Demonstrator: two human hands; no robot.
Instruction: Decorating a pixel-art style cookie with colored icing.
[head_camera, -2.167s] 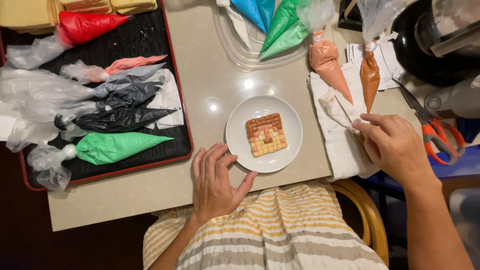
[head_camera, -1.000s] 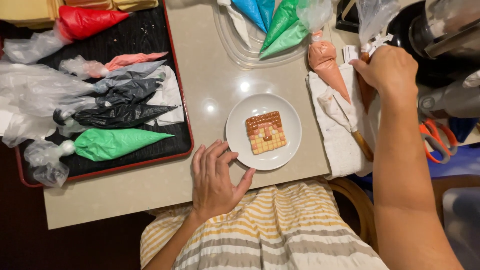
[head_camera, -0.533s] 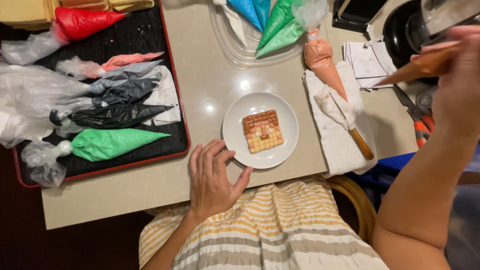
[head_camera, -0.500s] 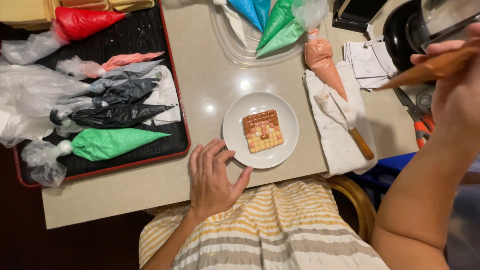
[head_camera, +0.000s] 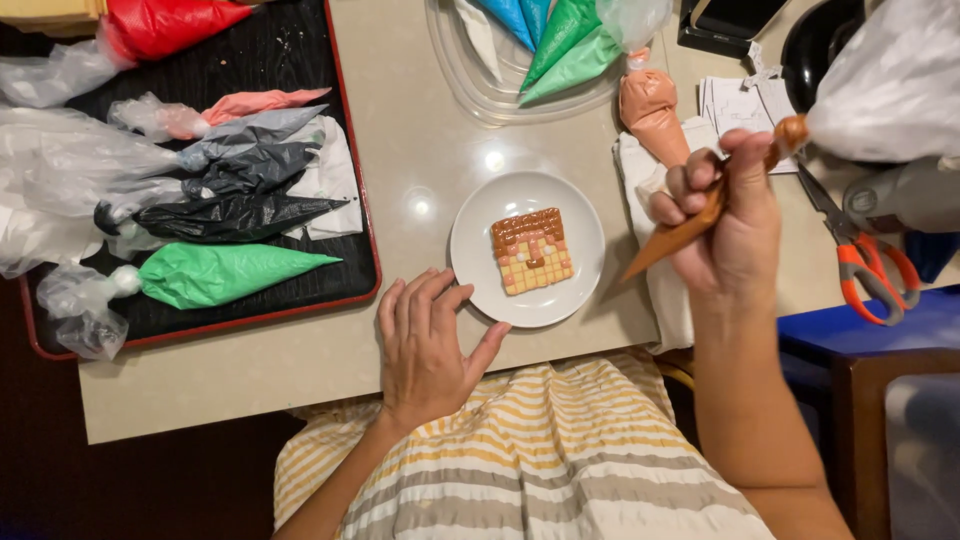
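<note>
Right hand (head_camera: 730, 225) at 3 o'clock of plate, fingers wrapped round 1 brown piping bag (head_camera: 690, 228), tip aimed toward 9 o'clock. Left hand (head_camera: 428, 340) flat on table (head_camera: 420, 150) at 7 o'clock, fingers spread, thumb touching rim of 1 white plate (head_camera: 480, 265). 1 square waffle cookie (head_camera: 531, 250) at plate centre. 1 green piping bag (head_camera: 225, 275) on black tray (head_camera: 300, 45) at 9 o'clock. 1 pair orange-handled scissors (head_camera: 865, 255) at 3 o'clock.

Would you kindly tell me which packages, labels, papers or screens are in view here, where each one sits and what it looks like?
Printed paper sheet: far right of table, beside the peach bag; white, small dark print, unreadable.
Dark flat device: top edge, above that sheet; black, rectangular, possibly a screen, nothing showing.
Yellow boxes: top left corner, cut off by the frame; plain yellow.
No other labels visible.
</note>
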